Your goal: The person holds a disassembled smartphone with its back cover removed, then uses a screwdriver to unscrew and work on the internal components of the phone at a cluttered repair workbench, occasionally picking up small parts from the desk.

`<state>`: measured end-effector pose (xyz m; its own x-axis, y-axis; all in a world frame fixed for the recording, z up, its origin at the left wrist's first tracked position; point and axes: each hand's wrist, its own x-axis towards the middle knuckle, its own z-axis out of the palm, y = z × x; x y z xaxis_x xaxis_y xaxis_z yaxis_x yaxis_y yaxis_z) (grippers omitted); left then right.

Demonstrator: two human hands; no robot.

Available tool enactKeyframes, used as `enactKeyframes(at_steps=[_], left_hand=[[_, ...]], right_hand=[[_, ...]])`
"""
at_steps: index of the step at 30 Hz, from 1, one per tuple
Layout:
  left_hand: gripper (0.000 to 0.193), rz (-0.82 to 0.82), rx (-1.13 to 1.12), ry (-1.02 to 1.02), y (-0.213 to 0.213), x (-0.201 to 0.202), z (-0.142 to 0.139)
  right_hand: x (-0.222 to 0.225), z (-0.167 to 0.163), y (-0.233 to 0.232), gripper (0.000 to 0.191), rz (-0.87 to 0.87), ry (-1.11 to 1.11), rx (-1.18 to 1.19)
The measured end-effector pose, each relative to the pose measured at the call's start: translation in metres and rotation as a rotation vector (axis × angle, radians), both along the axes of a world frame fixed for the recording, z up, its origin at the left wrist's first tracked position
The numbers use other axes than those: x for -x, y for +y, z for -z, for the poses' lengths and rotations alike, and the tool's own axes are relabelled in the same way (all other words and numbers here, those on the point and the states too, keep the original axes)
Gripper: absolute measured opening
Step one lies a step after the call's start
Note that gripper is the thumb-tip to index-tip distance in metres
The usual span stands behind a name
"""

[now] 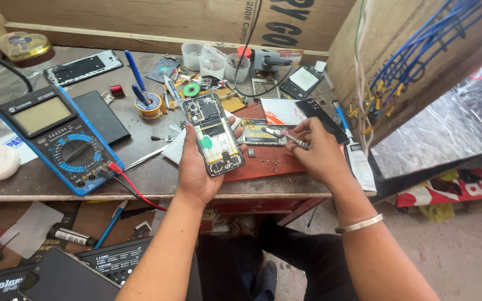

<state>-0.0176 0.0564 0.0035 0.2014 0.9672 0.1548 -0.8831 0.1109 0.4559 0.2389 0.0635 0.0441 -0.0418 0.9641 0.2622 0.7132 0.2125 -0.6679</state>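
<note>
Opened phone in hand, centre frame
Left hand (196,167) grips the back-off phone (214,134); right hand (314,151) pinches tweezers (285,135); loose screws (269,162) remain out.

Desk (40,187): worn matt wood. Multimeter (57,139): blue plastic casing, smooth. Tweezers (287,137): shiny metal. Bangle (358,224): polished metal.

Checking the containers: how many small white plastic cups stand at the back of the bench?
3, side by side at the bench's rear: left cup, middle cup, right cup. Clutter may hide more.
</note>
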Motion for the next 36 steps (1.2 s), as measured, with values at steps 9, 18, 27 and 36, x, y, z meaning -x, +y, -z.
enactKeyframes(at_steps=[9,18,27,36], left_hand=[[0.070,-0.025,0.018,-0.067,0.002,-0.004,0.001],[0.069,0.001,0.002,-0.075,0.002,-0.001,0.004],[0.067,-0.034,-0.054,0.002,0.000,0.004,0.002],[0.069,-0.027,-0.030,-0.014,-0.001,0.002,-0.001]], right_hand=[[-0.003,-0.010,-0.009,0.039,0.134,0.017,0.084],[-0.007,0.002,0.001,0.030,0.141,0.042,-0.049],[-0.023,0.000,0.007,0.033,0.123,-0.035,-0.050],[-0.013,-0.006,-0.005,0.035,0.064,0.068,-0.003]])
